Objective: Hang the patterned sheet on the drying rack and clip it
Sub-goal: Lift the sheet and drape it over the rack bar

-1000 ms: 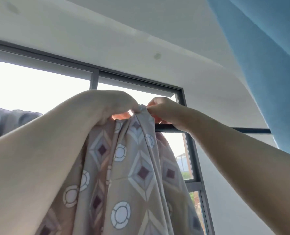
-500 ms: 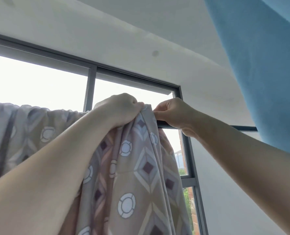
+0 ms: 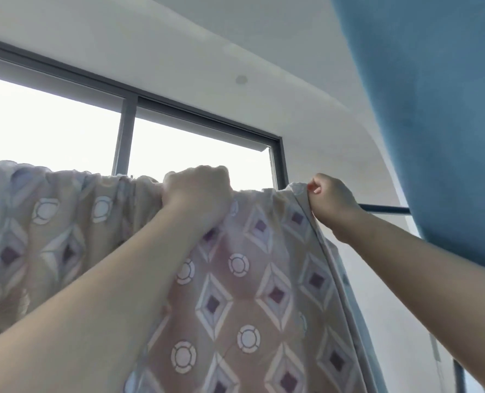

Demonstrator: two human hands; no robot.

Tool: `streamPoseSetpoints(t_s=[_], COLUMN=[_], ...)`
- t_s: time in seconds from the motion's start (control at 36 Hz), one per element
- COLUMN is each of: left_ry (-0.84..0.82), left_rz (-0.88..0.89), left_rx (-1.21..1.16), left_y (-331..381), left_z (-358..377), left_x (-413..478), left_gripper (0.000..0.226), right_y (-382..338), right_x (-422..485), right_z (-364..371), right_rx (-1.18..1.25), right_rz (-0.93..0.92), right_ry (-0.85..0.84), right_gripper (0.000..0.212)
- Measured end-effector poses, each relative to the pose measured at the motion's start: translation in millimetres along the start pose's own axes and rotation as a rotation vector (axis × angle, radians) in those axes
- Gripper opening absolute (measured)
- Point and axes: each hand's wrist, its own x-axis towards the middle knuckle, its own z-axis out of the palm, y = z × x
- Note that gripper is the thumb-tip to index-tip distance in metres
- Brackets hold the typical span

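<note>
The patterned sheet (image 3: pixel 250 279), tan with diamonds and white rings, hangs over a dark horizontal rack bar (image 3: pixel 383 207) in front of a window (image 3: pixel 51 129). On the left its top edge is bunched into folds along the bar; toward the right it lies flatter and falls straight down. The left hand (image 3: pixel 197 194) is near the middle of the top edge, its grip closed in a fist on a gathered fold of the sheet. Further right, the right hand (image 3: pixel 330 198) pinches the sheet's right corner at the bar, its grip closed on the hem. Beyond that hand the bare bar runs on to a blue cloth (image 3: pixel 434 109) hanging at the far right.
</note>
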Motion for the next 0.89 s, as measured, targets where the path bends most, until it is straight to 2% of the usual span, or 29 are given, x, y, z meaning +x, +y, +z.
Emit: streamPoseSetpoints(t_s=[0.11,0.25,0.31,0.53,0.64,0.72,0.78,0.83,0.89], left_ry=[-0.011,0.069,0.076,0.105,0.022,-0.028,0.021,0.069,-0.018], left_rz=[0.143,0.196,0.212,0.145,0.05,-0.044,-0.011,0.09,0.126], left_rx=[-0.133,-0.118,-0.077,-0.013,0.016,0.157,0.202,0.081,-0.089], left_y=[38,34,25,-5,-13,-5,11,32,46], left_z=[16,26,27,16,7,-4,-9,-7,-1], left_x=[-7,-12,-14,-17,-13,-6,0,3,3], left_gripper=[0.034,0.04,0.042,0.037,0.036,0.031,0.028,0.034,0.037], right_y=[-4,-10,-10,11,20,13,3,-7,-9], right_x=[-3,-4,-3,13,17,16,15,13,12], right_z=[7,7,4,1,-6,-3,3,9,10], right_rx=[0.222,0.506,0.539,0.484,0.596,0.624,0.648,0.687,0.741], right_rz=[0.105,0.218,0.238,0.361,0.477,0.452,0.407,0.373,0.371], right_ry=[-0.127,-0.25,-0.258,0.015,0.096,-0.016,-0.115,-0.192,-0.239], right_gripper=[0.024,0.02,0.017,0.022,0.027,0.024,0.021,0.019,0.023])
